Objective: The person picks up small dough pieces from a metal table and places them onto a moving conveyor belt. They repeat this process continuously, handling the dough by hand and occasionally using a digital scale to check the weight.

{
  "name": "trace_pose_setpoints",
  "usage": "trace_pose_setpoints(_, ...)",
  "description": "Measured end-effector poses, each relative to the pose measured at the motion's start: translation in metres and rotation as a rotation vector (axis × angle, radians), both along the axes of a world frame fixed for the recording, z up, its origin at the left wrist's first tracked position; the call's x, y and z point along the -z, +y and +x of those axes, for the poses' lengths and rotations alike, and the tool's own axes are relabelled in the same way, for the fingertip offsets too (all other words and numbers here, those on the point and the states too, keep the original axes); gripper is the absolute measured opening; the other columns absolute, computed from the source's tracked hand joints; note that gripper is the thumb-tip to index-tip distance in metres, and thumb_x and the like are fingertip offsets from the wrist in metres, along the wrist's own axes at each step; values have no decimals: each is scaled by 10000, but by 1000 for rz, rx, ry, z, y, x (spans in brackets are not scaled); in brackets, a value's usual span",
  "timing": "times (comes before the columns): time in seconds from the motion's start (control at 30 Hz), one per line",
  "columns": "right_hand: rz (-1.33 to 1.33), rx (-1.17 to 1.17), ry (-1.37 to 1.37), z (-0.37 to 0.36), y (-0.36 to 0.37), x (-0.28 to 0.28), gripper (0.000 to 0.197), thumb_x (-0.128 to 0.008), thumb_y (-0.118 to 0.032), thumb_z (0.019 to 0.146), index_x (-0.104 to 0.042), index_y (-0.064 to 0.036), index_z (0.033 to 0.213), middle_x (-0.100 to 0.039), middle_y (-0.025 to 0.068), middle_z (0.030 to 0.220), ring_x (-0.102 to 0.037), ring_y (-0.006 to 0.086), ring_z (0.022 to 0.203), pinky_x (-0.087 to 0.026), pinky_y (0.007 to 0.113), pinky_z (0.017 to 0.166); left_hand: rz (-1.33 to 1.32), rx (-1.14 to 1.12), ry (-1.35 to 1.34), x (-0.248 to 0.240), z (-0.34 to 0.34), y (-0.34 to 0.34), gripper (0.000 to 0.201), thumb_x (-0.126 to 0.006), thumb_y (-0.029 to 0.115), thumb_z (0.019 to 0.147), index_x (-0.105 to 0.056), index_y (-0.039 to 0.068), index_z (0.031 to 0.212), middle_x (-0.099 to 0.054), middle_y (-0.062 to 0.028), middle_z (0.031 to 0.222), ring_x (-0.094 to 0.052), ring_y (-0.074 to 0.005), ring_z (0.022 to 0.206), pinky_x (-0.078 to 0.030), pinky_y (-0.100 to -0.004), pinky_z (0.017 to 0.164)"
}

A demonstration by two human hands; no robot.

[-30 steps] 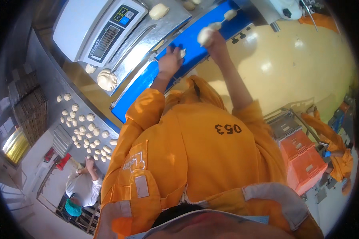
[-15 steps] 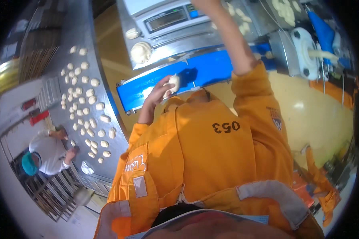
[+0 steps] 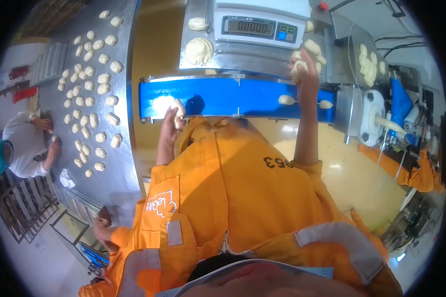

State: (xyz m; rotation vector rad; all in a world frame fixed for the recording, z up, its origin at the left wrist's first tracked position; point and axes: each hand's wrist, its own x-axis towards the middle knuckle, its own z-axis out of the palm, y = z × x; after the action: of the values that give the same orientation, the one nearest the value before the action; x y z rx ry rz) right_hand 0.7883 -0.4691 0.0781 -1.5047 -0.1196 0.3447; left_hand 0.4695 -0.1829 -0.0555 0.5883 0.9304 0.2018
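Observation:
My left hand [image 3: 169,126] is closed around a pale oblong dough piece [image 3: 179,107] over the left part of the blue conveyor belt [image 3: 223,94]. My right hand [image 3: 308,76] is raised beyond the belt's right part, its fingers curled round a lump of dough [image 3: 298,72]. On the belt, beside my right forearm, lie a dough piece [image 3: 286,100] on one side and a smaller one [image 3: 326,104] on the other. Past the belt stands a white digital scale [image 3: 260,29], with more dough pieces [image 3: 313,47] to its right.
A large round dough ball [image 3: 199,51] rests left of the scale. The steel table [image 3: 126,74] at left carries many dough pieces, with a co-worker in white [image 3: 25,143] handling one there. A dough machine [image 3: 374,111] stands at the belt's right end. Another person's arm [image 3: 104,230] shows lower left.
The view has shifted. My right hand has come back from the scale's right side to the dough beside it and now holds a lump. My left hand keeps its piece over the belt, farther left.

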Motion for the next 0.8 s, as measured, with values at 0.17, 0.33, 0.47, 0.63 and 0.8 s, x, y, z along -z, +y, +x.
trace_pose_setpoints(0.17, -329, 26, -364, 46, -11, -45, 318, -549, -131, 885, -638, -66, 1184, -626, 82, 1090, -591, 140, 951, -482, 272, 822, 168, 104, -24, -15, 17, 6, 287, -567, 178, 904, -477, 98, 1165, -556, -32, 877, -461, -52, 605, -409, -200, 477)
trace_pose_setpoints(0.33, -569, -133, -643, 131, 20, -105, 388, -655, -299, 863, -642, -68, 1175, -642, 135, 1120, -585, 234, 1055, -422, 338, 948, 78, 95, -107, -37, 14, 17, 399, -548, 159, 907, -439, 86, 1283, -540, -37, 899, -450, -58, 614, -399, -208, 489)
trace_pose_setpoints(0.47, -951, -473, -1142, 196, 93, -105, 512, -692, -387, 820, -618, -54, 1200, -632, 189, 1130, -581, 311, 1063, -446, 379, 925, 61, 9, -132, -45, -14, 32, 424, -552, 156, 906, -428, 82, 1304, -542, -32, 892, -449, -58, 607, -393, -198, 485)
trace_pose_setpoints(0.63, -1087, -647, -1015, 215, 150, -109, 451, -739, -292, 756, -639, -7, 1089, -678, 156, 984, -645, 278, 894, -499, 368, 813, 213, -76, -72, -47, -82, 68, 361, -561, 153, 903, -463, 73, 1242, -532, -3, 843, -443, -53, 568, -382, -174, 479)
trace_pose_setpoints(0.8, -522, -568, -449, 173, 246, -167, 410, -690, -252, 840, -608, -9, 1160, -637, 93, 1032, -611, 168, 952, -493, 269, 746, 333, -467, -138, -70, -158, 89, 335, -575, 187, 896, -483, 66, 1194, -523, 5, 845, -458, -46, 611, -376, -169, 485)
